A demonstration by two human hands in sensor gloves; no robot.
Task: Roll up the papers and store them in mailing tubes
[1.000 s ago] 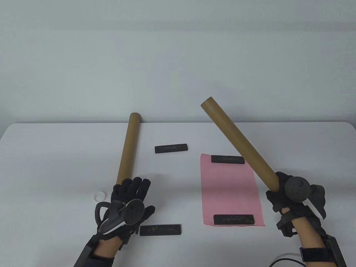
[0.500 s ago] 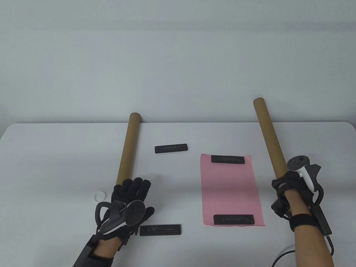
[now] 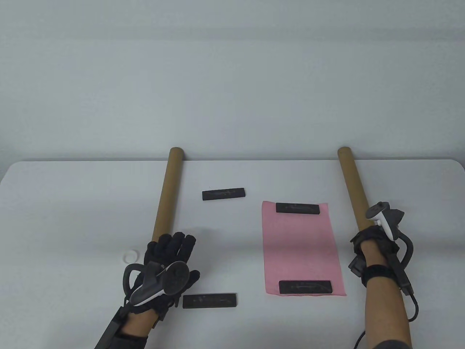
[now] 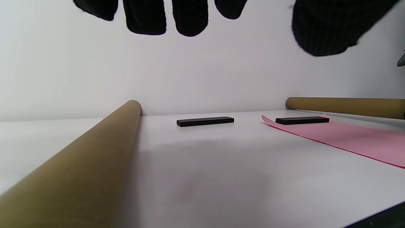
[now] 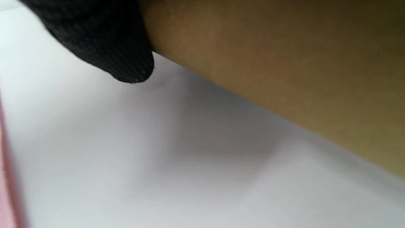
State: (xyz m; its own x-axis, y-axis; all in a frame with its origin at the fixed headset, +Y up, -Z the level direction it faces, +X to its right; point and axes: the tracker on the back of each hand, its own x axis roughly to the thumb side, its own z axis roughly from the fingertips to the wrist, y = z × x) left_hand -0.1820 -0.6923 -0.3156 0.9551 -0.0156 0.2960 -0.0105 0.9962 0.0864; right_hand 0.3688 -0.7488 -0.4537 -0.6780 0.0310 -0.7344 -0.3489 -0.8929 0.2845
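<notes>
Two brown cardboard mailing tubes lie lengthwise on the white table. The left tube (image 3: 167, 194) (image 4: 79, 171) has its near end by my left hand (image 3: 173, 249), which hovers flat with fingers (image 4: 145, 19) straight and holds nothing. My right hand (image 3: 371, 238) grips the near end of the right tube (image 3: 354, 189) (image 5: 284, 63), which lies just right of the pink paper; one fingertip (image 5: 126, 60) shows beside it. The pink paper (image 3: 301, 247) (image 4: 354, 139) lies flat under two black bars, one at its far edge (image 3: 298, 208) and one at its near edge (image 3: 305, 287).
Two more black bars lie loose, one mid-table (image 3: 223, 193) (image 4: 205, 121) and one near my left wrist (image 3: 209, 301). A small white cap (image 3: 130, 256) sits left of my left hand. The table's far edge (image 3: 254, 160) meets a plain wall.
My right hand swung its tube from a raised, left-leaning tilt over the pink paper to the paper's right side and lowered it. The left hand and left tube stayed put.
</notes>
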